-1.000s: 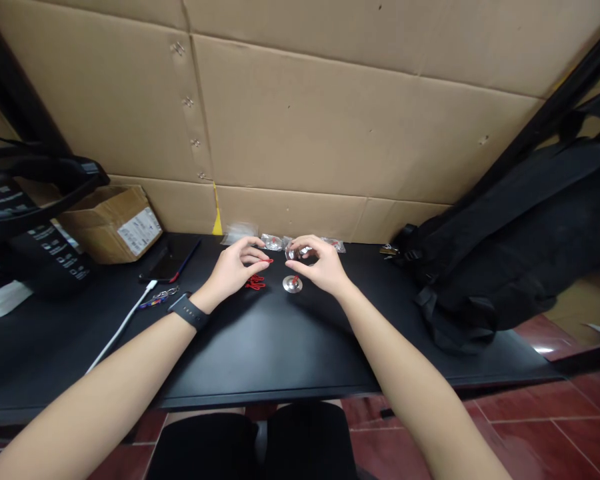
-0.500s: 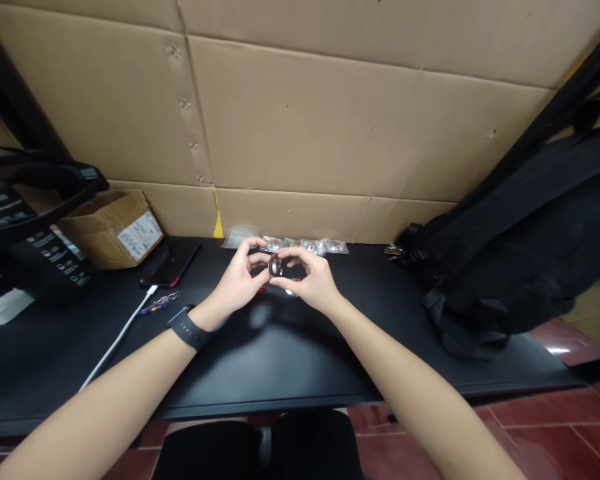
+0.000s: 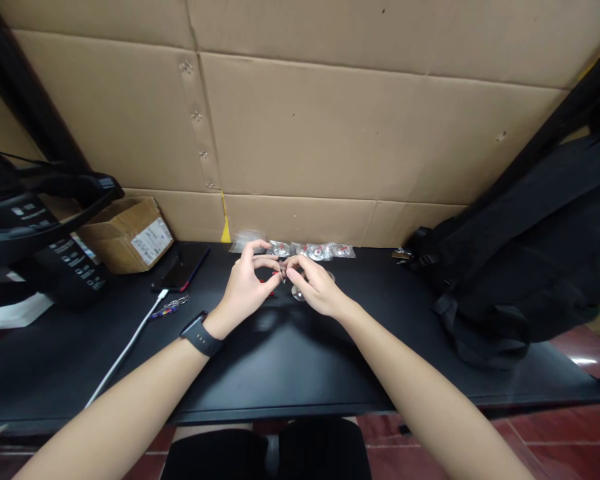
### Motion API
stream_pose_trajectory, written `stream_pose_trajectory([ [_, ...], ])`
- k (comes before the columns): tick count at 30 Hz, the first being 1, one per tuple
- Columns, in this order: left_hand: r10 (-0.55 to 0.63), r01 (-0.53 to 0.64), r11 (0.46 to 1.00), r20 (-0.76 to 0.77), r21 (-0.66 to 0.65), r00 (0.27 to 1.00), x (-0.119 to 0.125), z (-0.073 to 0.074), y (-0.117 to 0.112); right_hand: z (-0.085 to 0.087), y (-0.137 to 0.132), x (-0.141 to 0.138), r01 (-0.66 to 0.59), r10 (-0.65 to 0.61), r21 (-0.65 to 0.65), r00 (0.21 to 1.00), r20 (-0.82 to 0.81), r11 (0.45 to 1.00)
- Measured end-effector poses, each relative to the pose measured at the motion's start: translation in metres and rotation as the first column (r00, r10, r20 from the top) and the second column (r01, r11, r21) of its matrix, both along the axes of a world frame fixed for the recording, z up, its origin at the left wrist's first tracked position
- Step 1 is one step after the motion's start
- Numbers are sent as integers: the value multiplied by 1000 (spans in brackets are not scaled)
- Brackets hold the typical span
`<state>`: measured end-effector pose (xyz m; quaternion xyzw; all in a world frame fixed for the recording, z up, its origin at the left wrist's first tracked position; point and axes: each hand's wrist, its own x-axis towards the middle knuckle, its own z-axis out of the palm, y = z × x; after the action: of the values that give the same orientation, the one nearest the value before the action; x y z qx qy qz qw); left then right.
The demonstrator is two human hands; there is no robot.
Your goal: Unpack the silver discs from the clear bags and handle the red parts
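Note:
Over the black table, my left hand [image 3: 250, 285] and my right hand [image 3: 316, 287] meet at the fingertips. Between them is a small round shiny disc [image 3: 283, 272], seen almost edge-on and partly covered by fingers. Thumb and fingers of my left hand pinch its left side. The fingers of my right hand are closed at its right side. A silver disc [image 3: 297, 293] lies on the table under my right hand, partly hidden. Something small and red [image 3: 269, 288] shows below my left fingertips. Behind my hands lie several clear plastic packets [image 3: 318, 252] with shiny round pieces inside.
At the left stand a black bottle-like container [image 3: 35, 233] and an open cardboard box [image 3: 130, 237]. A phone [image 3: 180, 269], a keyring [image 3: 169, 307] and a white cable [image 3: 125, 350] lie nearby. A black backpack [image 3: 535, 253] is at the right. A cardboard wall [image 3: 330, 133] closes the back.
The disc has turned from showing its dark rounded face to nearly edge-on. The fingers of my right hand have drawn in closer around it. The view has shifted slightly.

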<state>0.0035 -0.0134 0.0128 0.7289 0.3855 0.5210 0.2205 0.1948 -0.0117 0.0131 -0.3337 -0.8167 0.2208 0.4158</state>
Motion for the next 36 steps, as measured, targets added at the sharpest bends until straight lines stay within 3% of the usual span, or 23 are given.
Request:
stream_pose_trajectory([
  [4,6,-5,1000,-27,24,1000,-1,-3,3,-2,3,2,-18,11,104,998,61,994],
  [8,-43,43,998,-12,35,999,-3,-5,5,-5,6,5,45,-57,114,993,106,992],
  [14,-156,156,988,-233,-18,960,1,-10,4,-4,6,5,11,-18,60,993,115,998],
  [19,-57,57,998,-361,-12,931,-2,-7,6,4,10,14,43,-45,14,985,164,999],
  [23,-82,76,997,-373,-31,924,-9,0,8,6,16,32,64,-39,-55,928,371,996],
  [27,39,11,994,-446,109,894,-17,3,13,1,23,43,86,-62,-25,859,507,996],
  [29,-7,84,989,-538,119,843,-22,2,16,-2,25,43,103,-70,-29,832,551,994],
  [32,-167,232,972,-636,21,754,-25,-3,18,-7,25,41,135,-92,-27,795,599,990],
  [36,-247,277,960,-628,-51,738,-23,-7,19,-10,24,39,183,-143,0,765,628,983],
])
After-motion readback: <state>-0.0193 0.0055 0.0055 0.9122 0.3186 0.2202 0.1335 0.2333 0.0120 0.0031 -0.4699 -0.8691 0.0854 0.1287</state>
